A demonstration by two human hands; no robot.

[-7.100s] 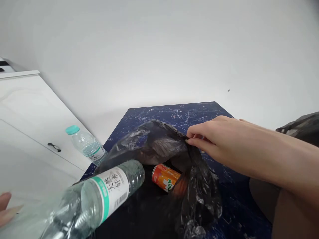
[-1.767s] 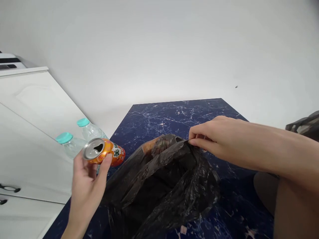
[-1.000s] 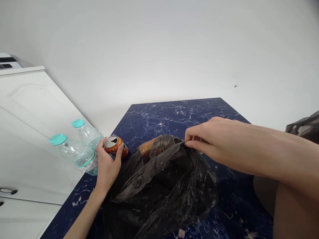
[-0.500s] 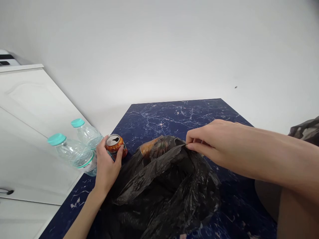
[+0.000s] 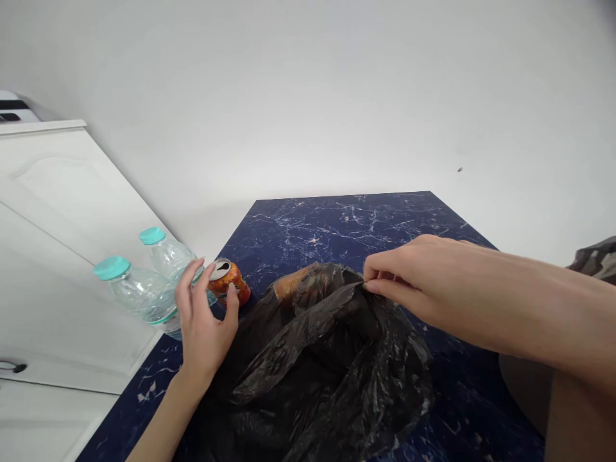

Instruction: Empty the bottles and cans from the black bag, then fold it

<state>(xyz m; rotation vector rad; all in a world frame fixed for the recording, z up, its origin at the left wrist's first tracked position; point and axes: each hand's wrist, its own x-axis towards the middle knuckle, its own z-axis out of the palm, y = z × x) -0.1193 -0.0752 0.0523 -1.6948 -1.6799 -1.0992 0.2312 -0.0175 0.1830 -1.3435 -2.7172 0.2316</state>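
Note:
My right hand [image 5: 402, 269] pinches the rim of a crumpled black plastic bag [image 5: 332, 378] between thumb and fingers, holding the mouth raised. The bag's mouth gapes toward me, dark inside. Close to the bag's left side an orange drink can [image 5: 234, 287] stands upright, its top opened. My left hand [image 5: 205, 314] is beside the can with fingers and thumb spread apart, the thumb near its front; whether it touches cannot be told. An orange-brown thing [image 5: 289, 284] shows at the bag's far edge, partly covered by the film; its kind is unclear.
Two clear plastic bottles with turquoise caps, a nearer one [image 5: 144, 292] and a farther one [image 5: 168, 253], stand left of my left hand. Everything rests on a dark blue marbled table [image 5: 327, 221] against a white wall. A white cabinet [image 5: 52, 250] is at the left.
My left hand has loosened from around the can, its fingers lifting and spreading. The can stays in about the same place. My right hand keeps its pinch on the bag.

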